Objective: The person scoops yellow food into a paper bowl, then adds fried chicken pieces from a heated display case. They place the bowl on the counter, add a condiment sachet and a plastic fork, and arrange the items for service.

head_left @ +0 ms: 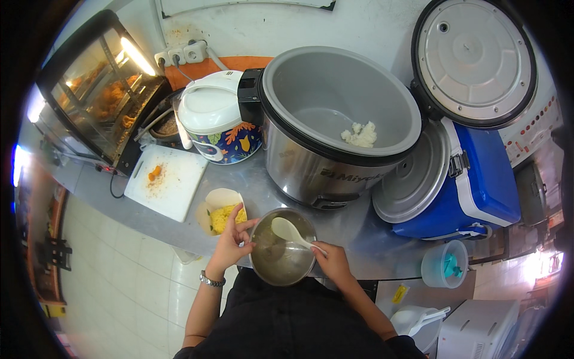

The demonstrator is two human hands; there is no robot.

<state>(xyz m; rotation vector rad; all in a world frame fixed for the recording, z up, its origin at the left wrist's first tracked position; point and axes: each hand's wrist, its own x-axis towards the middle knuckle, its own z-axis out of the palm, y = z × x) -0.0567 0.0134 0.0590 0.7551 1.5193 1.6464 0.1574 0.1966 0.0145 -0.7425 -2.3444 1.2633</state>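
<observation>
Right hand (pixel 335 263), forearm from five o'clock, holds spoon (pixel 288 230) by handle. Left hand (pixel 229 244), forearm from seven, fingers spread at nine o'clock rim of metal bowl (pixel 276 268); can't tell if gripping. Handle end hard to make out; food box (pixel 226 197) partly behind left hand. Spoon head inside bowl, pointing ten o'clock, long axis ten-to-four.

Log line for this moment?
left hand: at rim of metal bowl | right hand: holding white paddle over bowl | paper carton: yellow rice, left of bowl | large cooker: open, white rice inside
</observation>
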